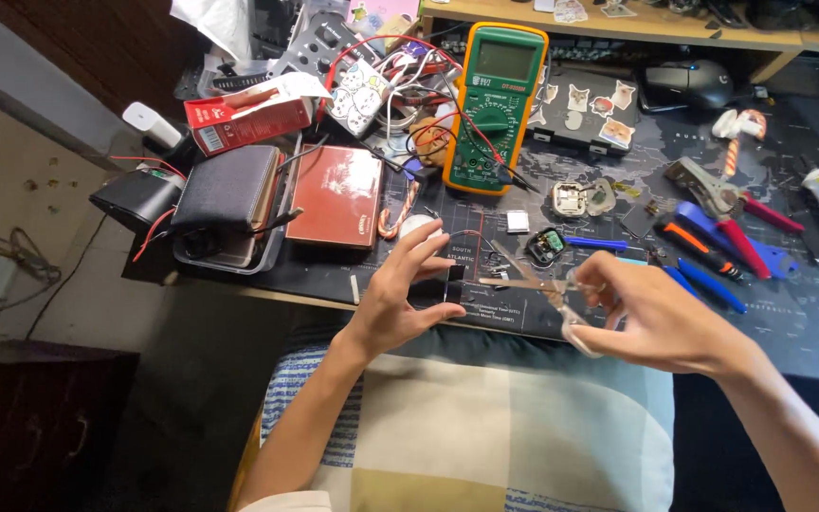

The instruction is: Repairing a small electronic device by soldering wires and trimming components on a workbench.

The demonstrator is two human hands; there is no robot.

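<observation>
Head view: scissors [523, 283] in right-hand grip [651, 318], blades toward left hand [395, 299].

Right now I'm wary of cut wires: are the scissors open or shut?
Open. The scissors in the right hand show two blades spread in a narrow V, tips pointing toward the left hand.

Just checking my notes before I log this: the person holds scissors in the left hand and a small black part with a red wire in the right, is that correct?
Not quite: the head view shows the hands swapped. The scissors are in the right hand, and the small black part with the red wire is in the left hand.
</observation>
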